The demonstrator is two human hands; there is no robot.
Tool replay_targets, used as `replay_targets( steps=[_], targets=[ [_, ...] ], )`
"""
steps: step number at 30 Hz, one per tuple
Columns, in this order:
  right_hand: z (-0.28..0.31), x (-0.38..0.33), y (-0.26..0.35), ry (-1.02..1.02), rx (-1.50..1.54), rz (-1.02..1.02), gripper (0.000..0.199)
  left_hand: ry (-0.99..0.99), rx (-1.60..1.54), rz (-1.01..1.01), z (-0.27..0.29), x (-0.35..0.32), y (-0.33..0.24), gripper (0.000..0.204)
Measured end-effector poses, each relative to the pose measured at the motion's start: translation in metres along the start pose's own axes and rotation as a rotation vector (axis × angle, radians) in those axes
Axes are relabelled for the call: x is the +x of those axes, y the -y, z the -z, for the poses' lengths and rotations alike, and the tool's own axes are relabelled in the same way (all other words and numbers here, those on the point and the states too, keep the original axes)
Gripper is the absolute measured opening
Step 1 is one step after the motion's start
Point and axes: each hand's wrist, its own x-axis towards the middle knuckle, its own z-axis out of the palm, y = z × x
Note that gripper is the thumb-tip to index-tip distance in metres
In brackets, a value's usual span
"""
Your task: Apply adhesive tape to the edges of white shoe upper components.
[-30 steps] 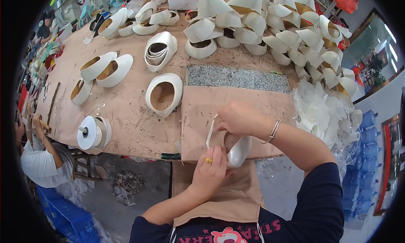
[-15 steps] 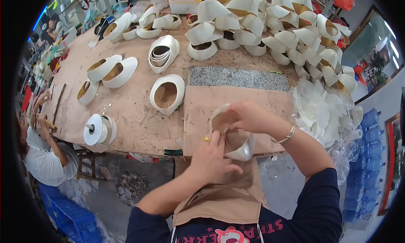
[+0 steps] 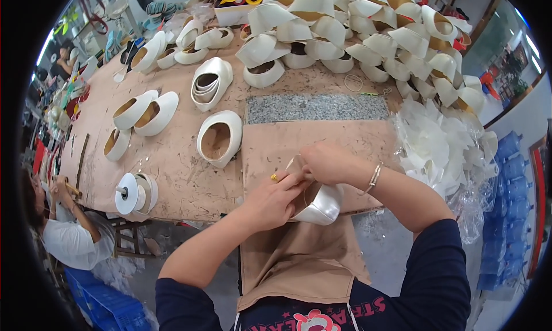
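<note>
We pinch the white satin shoe upper (image 3: 319, 200) in both closed hands, left hand (image 3: 275, 200) and right hand (image 3: 326, 163) (counter (image 3: 184, 175) edge at six o'clock), where a slackened grip could drop it.

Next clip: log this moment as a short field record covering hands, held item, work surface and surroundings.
left hand: left hand grips the white satin shoe upper from the side
right hand: right hand pinches the upper's top edge
held item position: at the near table edge, above the tan apron
work surface: brown worktable with a grey stone slab
nearby: single upper left of the hands; tape roll at the near-left edge
far side: pile of uppers
right side: heap of white pieces
other people: a seated person at left
</note>
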Motion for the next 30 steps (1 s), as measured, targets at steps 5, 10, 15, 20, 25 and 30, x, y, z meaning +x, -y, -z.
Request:
replay_targets(
  steps=[5,10,15,20,25,30],
  targets=[
    [-0.020,-0.003,-0.018,-0.180,0.157,-0.081,0.023,0.107,-0.102,-0.020,0.008,0.014,0.005,0.044],
    [-0.011,-0.032,-0.018,-0.232,0.354,-0.001,0.033,0.106,-0.003,-0.051,0.002,0.013,0.007,0.041],
    [-0.009,-0.029,-0.037,-0.273,0.430,-0.032,0.040,0.164,0.009,-0.017,0.007,0.026,0.000,0.041],
    [-0.008,-0.020,-0.047,-0.148,0.437,-0.024,0.035,0.257,0.002,0.065,0.015,0.038,-0.015,0.042],
    [-0.008,-0.030,-0.049,-0.154,0.325,0.035,0.033,0.116,0.183,-0.082,-0.004,0.040,-0.014,0.042],
    [-0.014,-0.032,-0.044,-0.082,0.264,-0.057,0.048,0.017,0.142,-0.130,-0.012,0.035,-0.007,0.041]
  ],
)
